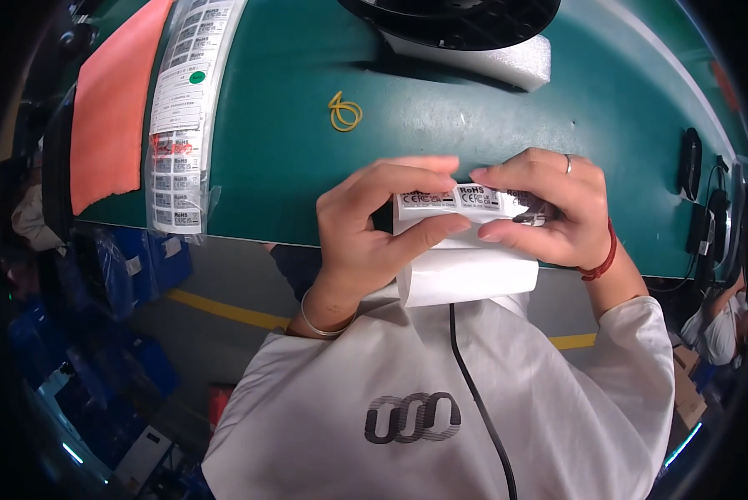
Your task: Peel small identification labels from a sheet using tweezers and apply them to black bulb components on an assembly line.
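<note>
A white strip of printed labels (pixel 479 202) is stretched between my two hands at the near edge of the green table. My left hand (pixel 361 221) pinches its left part, fingers behind and thumb in front. On the other side, my right hand (pixel 561 200) grips the right part the same way, with its fingertips close to those of the left. A curled piece of blank white backing paper (pixel 470 277) hangs below the labels, toward my body. Something dark and shiny shows beside the right palm; I cannot tell what it is.
A looped yellow rubber band (pixel 345 112) lies on the green table (pixel 282 167). At the back, a black round part (pixel 457 25) rests on a white foam block (pixel 516 62). Bagged label sheets (pixel 178 125) and an orange sheet (pixel 116 108) lie left. Black devices (pixel 689 162) and cables are right.
</note>
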Available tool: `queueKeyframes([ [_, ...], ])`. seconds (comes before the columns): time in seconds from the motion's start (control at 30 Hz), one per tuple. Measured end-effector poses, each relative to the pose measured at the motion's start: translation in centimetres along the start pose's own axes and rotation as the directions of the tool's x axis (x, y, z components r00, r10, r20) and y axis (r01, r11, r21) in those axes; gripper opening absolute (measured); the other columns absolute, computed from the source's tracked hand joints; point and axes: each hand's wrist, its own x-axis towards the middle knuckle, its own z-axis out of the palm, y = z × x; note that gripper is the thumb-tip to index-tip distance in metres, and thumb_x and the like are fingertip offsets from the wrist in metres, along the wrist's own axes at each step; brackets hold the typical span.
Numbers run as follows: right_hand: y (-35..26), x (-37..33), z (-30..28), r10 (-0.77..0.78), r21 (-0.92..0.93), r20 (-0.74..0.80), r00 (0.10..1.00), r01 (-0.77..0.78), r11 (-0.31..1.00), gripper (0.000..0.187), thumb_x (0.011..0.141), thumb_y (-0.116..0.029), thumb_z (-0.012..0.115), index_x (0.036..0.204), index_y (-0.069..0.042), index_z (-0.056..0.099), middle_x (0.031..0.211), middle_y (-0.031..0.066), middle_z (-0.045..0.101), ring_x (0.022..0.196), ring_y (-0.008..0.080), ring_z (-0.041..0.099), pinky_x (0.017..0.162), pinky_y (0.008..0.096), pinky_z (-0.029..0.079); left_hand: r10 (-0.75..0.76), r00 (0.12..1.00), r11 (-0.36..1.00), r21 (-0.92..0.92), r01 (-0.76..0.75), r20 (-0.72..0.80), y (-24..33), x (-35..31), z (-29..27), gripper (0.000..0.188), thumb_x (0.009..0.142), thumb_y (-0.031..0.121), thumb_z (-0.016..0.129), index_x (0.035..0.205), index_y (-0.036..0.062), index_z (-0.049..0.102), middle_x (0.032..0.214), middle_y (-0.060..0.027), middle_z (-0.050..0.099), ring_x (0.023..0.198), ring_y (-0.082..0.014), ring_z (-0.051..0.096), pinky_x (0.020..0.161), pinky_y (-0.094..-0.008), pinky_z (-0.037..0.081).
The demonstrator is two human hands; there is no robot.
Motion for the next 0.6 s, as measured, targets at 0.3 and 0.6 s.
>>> queueKeyframes([
  [0.3, 0.5, 0.1, -0.3, 0.017, -0.03, 0.028, 0.999, -0.016, 0.999, 0.035, 0.066, -0.021, 0.085, 0.088, 0.0, 0.068, 0.082, 0.0113, 0.071, 0.066, 0.0204, 0.069, 0.058, 0.0258, 0.052, -0.148, 0.989, 0.988, -0.037, 0.148, -0.02, 0.8, -0.4, 0.2, 0.032, 0.069, 0.002, 0.083, 0.096, 0.0006, 0.066, 0.089, -0.009, 0.073, 0.078, -0.0122, 0.07, 0.065, -0.021, 0.055],
  [0.6, 0.1, -0.3, -1.3, -0.066, -0.22, 0.105, 0.992, 0.088, 0.971, 0.033, 0.063, -0.022, 0.085, 0.084, -0.002, 0.069, 0.08, 0.0085, 0.071, 0.061, 0.0184, 0.066, 0.055, 0.0258, 0.048, -0.121, 0.993, 0.99, 0.073, 0.12, 0.002, 1.2, -0.1, 0.3, 0.028, 0.068, 0.002, 0.083, 0.092, 0.0009, 0.068, 0.086, -0.0072, 0.073, 0.074, -0.0135, 0.071, 0.067, -0.0231, 0.057],
])
